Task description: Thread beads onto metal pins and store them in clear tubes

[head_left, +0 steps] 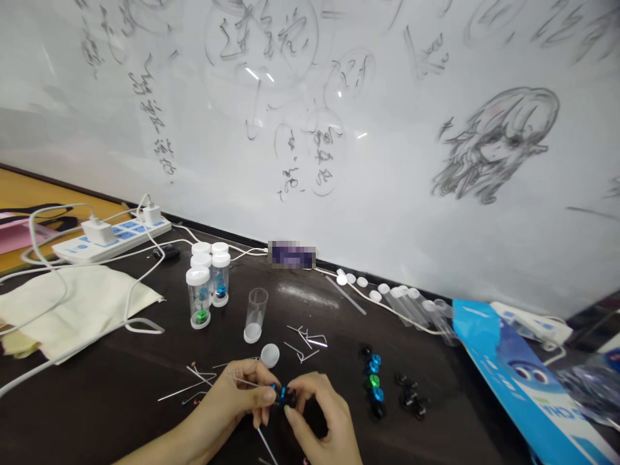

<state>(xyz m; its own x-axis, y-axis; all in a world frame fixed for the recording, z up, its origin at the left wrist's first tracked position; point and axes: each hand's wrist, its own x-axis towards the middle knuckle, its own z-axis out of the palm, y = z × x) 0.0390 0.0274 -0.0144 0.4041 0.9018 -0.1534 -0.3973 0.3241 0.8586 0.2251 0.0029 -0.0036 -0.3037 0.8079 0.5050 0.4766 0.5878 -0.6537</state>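
My left hand [245,395] pinches a small blue and black part [279,392] near the table's front edge, with a thin metal rod along its fingers. My right hand [322,410] closes its fingertips on the black end of the same part. Another thin rod [266,444] points down below my left hand. Just beyond the hands lies a white cap [270,355], and behind it stands an open clear tube [256,315]. Bent metal pieces [305,342] lie past my right hand; more rods [186,387] are left of my left hand.
Capped tubes [198,298] with blue and green parts stand at the back left, near a cream cloth [82,303] and a power strip [116,240]. Blue, green and black spools [374,381], black clips [411,395] and a blue package [523,381] lie right.
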